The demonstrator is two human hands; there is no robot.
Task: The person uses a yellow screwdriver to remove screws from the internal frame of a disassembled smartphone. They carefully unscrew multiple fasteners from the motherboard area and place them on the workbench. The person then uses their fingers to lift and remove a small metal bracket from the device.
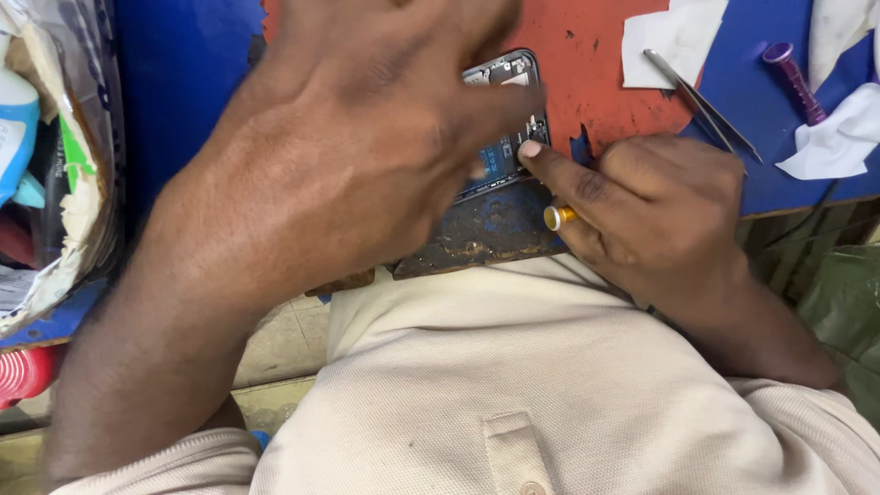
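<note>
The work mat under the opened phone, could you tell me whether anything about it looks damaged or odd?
Yes. The red work mat is worn: its near edge below the opened phone is blackened and crumbling, and blue shows through a chip beside the right hand. The left hand hides the rest.

head cam, looks steeply down, v. close over worktable (632, 55) edge, single view
</note>
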